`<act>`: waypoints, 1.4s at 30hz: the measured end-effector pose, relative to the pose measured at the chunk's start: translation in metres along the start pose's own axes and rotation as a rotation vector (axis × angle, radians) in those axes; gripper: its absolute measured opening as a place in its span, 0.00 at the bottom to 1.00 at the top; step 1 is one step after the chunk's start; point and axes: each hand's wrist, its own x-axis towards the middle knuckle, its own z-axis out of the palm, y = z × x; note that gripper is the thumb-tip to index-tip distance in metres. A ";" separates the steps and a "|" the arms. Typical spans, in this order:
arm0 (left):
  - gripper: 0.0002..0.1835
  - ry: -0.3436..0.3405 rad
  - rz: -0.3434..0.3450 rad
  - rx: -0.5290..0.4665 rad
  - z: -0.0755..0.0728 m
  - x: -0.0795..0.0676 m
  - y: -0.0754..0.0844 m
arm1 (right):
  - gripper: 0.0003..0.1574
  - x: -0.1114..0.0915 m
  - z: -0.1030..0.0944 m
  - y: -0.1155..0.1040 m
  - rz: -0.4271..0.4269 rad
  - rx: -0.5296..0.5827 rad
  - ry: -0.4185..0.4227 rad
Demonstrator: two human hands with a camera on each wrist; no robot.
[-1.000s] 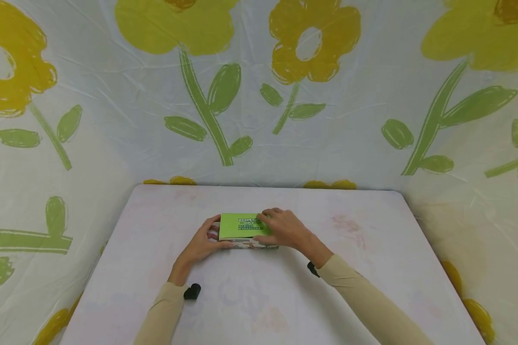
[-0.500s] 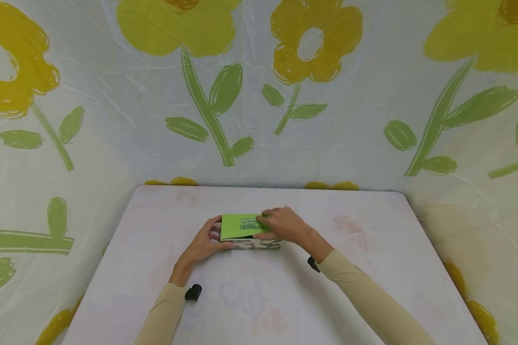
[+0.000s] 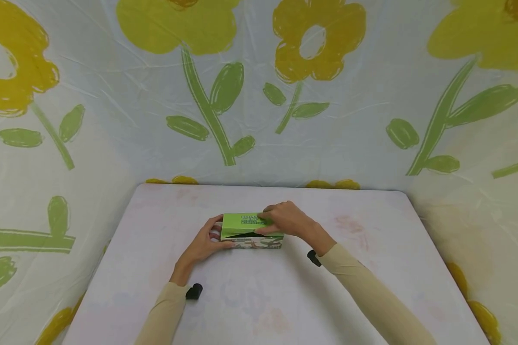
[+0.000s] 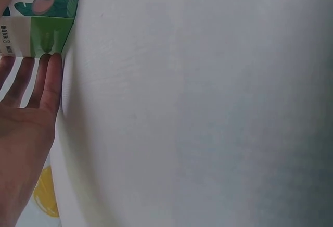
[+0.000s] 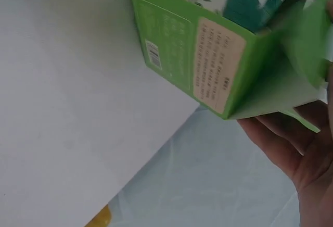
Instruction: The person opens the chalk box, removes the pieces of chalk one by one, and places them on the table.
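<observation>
A small cardboard box [image 3: 256, 243] with a green top and an animal-and-leaf pattern on its side sits on the table. Around its left end my left hand [image 3: 200, 247] grips, thumb at the front and fingers at the end; the left wrist view shows fingertips on the green edge. My right hand [image 3: 291, 219] pinches the green lid [image 3: 237, 221] near its right side. The lid's front edge is raised, with a dark gap under it. In the right wrist view the lid flap [image 5: 304, 45] stands bent away from the box. The box's inside is hidden.
The pale table [image 3: 250, 297] has faint pink and blue patches. A white cloth [image 3: 250, 96] printed with yellow flowers and green leaves hangs behind it and at both sides. A black band part [image 3: 194, 292] sits at the left wrist.
My right hand has risen slightly with the lid, so the gap at the box's front has widened. My left hand keeps its hold on the box's left end.
</observation>
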 end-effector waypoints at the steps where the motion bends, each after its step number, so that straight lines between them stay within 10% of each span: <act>1: 0.53 -0.002 0.003 0.002 0.000 0.000 0.000 | 0.30 0.000 -0.001 0.001 0.014 0.025 -0.009; 14: 0.54 -0.023 -0.017 -0.002 0.000 0.001 -0.002 | 0.32 -0.001 -0.007 0.008 0.118 0.188 -0.051; 42: 0.54 -0.022 -0.035 0.002 -0.001 -0.001 -0.002 | 0.27 -0.067 0.018 0.005 0.080 0.305 0.354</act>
